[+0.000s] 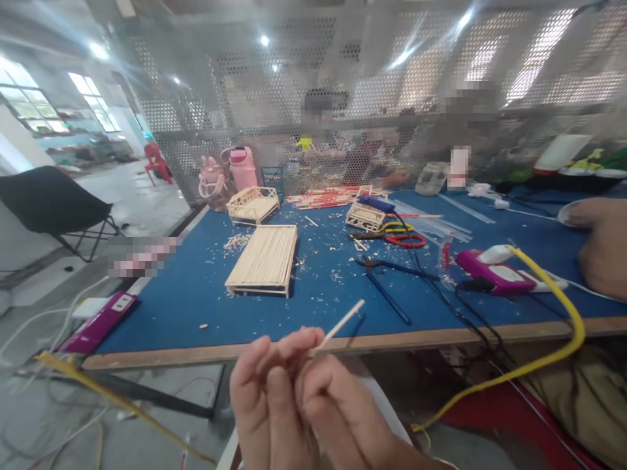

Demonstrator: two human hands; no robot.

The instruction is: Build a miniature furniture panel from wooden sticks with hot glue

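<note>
In front of the table's edge, my left hand and my right hand are pressed close together with fingers bent. A thin pale wooden stick pokes out between them, slanting up to the right. My right thumb and finger close on its lower end, and my left fingertips curl against it; that end is hidden. Beyond lies a small slatted bed-like frame of sticks. Behind it stands a little stick bench with railings. A smaller stick model is farther right, partly covered by a blue-handled tool.
The blue tabletop carries stick scraps, red-handled scissors, blue-handled pliers and a pile of red and pale sticks. Purple power strips with cables lie at both sides. Another person's hand is at the right.
</note>
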